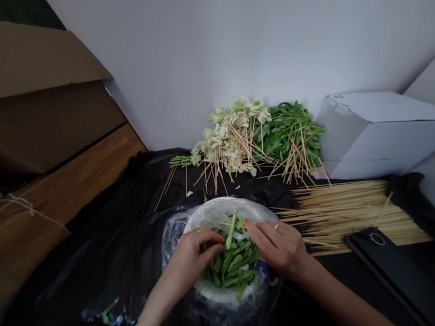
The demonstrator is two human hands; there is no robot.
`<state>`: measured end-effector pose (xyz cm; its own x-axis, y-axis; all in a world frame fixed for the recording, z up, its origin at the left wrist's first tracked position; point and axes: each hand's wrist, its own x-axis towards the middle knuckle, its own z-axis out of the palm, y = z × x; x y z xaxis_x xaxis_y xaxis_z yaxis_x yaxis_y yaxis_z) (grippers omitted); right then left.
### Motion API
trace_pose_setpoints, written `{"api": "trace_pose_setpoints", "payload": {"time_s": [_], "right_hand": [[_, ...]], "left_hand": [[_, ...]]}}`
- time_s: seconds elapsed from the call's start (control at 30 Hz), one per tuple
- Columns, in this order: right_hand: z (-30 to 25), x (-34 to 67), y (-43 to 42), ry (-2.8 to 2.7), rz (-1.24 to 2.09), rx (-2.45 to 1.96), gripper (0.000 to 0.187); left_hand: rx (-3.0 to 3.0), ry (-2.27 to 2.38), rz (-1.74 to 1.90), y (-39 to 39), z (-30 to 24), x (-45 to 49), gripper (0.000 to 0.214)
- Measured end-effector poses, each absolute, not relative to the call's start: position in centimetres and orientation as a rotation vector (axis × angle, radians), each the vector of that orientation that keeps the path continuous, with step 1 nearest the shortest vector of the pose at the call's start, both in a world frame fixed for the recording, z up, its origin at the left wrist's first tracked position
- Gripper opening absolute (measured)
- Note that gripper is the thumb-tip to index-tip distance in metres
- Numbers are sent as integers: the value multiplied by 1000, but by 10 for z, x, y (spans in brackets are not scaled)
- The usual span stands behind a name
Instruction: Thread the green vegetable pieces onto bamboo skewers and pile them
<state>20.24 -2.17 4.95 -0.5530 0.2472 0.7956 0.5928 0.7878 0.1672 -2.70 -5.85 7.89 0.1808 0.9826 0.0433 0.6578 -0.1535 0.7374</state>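
The bean pieces [235, 263] are green, the bowl [196, 216] white, the sheet [89, 258] black, the loose skewers [352, 204] pale tan.

Thin black plastic sheeting [115, 261] spreads in creased, softly shiny folds. Clear crinkled plastic film [174, 230] wraps the white bowl [217, 204], catching glossy highlights. The green bean pieces [236, 262] look smooth with a faint sheen, while the skewers [355, 209] are bare, matt, pale wood. Brown cardboard makes the open carton [39, 58], dull beside the satin wood-grain floor [3, 265]. The phone [399, 278] is dark and smooth; the finger ring [276, 227] looks like metal.
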Motion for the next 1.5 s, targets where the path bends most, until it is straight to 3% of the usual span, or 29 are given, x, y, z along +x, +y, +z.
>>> {"api": "trace_pose_setpoints", "payload": {"time_s": [0.2,0.4,0.7,0.83,0.9,1.0,1.5], "right_hand": [[47,200,-22,-2173,-552,-622,27],[46,201,-22,-2187,-528,-626,28],[47,200,-22,-2125,-474,-634,27],[47,200,-23,-2102,-468,-651,26],[47,200,-23,-2103,-486,-649,25],[45,200,-23,-2109,-497,-637,26],[44,199,-22,-2167,-534,-667,28]], "left_hand": [[2431,1774,394,-55,61,-20,25],[2391,1793,269,-55,62,-20,23],[1660,1429,824,-60,86,-25,8],[1228,1340,1135,-53,79,-28,28],[1112,1304,1220,-51,74,-29,28],[984,1222,1293,-50,70,-28,20],[849,1142,1372,-55,71,-18,24]]}}
